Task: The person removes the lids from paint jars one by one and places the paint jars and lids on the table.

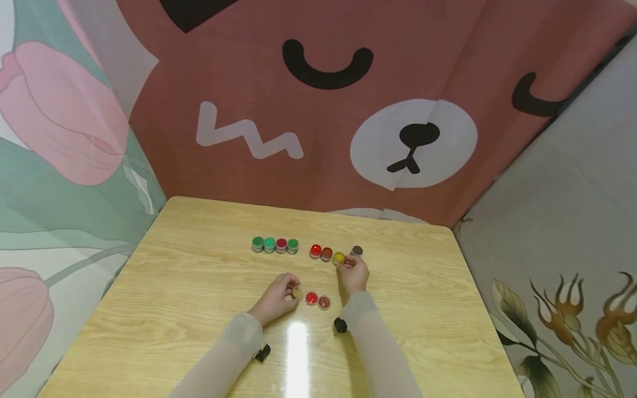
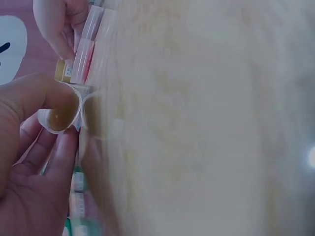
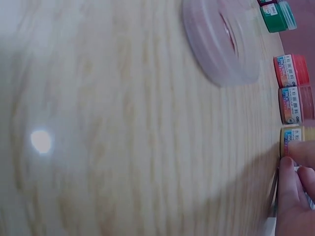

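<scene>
The left hand (image 1: 276,296) pinches a clear lid (image 2: 61,118), its yellowish inside showing, between thumb and fingers; gripping it by the rim probably keeps the fingertips mostly off the paint. It is tilted on edge, low and just beside the red lid (image 1: 311,298) and brown lid (image 1: 324,302), which lie side by side on the tabletop (image 1: 199,287), seemingly in the colour order of the jars behind. The right hand (image 1: 354,273) has thumb and fingers closed on the yellow jar (image 1: 339,258) at its labelled side, likely to steady it in line beside the brown jar (image 1: 326,254) and red jar (image 1: 316,251). A dark jar (image 1: 356,251) stands just behind that hand, while four more jars (image 1: 270,245) form a separate row to the left, the grouping perhaps keeping them out of the way
</scene>
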Motion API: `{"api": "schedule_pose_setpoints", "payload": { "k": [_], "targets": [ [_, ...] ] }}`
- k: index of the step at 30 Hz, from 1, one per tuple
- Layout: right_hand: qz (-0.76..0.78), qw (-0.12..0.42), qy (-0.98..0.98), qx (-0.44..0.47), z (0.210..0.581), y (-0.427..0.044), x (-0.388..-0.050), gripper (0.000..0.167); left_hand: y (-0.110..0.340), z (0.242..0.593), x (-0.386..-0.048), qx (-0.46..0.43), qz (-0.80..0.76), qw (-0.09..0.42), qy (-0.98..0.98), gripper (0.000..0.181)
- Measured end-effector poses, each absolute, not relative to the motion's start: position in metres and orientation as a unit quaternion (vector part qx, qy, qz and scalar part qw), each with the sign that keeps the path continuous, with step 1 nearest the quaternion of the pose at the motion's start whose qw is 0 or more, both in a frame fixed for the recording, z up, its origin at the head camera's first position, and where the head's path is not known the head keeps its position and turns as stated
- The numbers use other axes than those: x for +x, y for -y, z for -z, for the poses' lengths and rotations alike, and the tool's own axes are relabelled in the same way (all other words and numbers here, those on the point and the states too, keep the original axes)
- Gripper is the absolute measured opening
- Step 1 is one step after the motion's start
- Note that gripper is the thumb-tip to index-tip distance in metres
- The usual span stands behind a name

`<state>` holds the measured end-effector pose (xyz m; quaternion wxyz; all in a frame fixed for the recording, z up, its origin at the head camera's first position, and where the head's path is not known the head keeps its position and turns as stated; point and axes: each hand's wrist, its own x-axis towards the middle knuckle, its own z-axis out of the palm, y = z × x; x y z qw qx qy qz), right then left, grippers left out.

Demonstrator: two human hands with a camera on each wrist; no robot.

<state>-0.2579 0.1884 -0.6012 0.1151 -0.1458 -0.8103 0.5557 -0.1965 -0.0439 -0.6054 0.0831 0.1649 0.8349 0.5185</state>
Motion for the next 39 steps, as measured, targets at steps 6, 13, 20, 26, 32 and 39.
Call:
{"api": "schedule_pose_setpoints", "payload": {
  "k": [6,13,20,26,32,39],
  "targets": [
    [-0.567,0.123,0.8,-0.152,0.6038,-0.1858,-0.2619,0.026,0.0401,0.6009,-0.1956,0.201,-0.44,0.079,-0.872,0.042],
    [-0.564,0.131,0.8,-0.157,0.6024,-0.182,-0.2646,0.023,0.0378,0.5979,-0.1961,0.212,-0.408,0.086,-0.884,0.04],
    [-0.555,0.134,0.806,-0.159,0.601,-0.1796,-0.2633,0.022,0.0378,0.5979,-0.198,0.218,-0.398,0.1,-0.886,0.039],
    [-0.551,0.129,0.809,-0.16,0.6013,-0.1792,-0.2638,0.022,0.0389,0.599,-0.1986,0.222,-0.396,0.101,-0.885,0.038],
    [-0.548,0.129,0.811,-0.161,0.6026,-0.1799,-0.2646,0.022,0.0395,0.6028,-0.1992,0.224,-0.401,0.097,-0.883,0.038],
    [-0.559,0.119,0.806,-0.155,0.6072,-0.1841,-0.2663,0.024,0.0395,0.6028,-0.1967,0.224,-0.401,0.094,-0.883,0.038]
  ]
}}
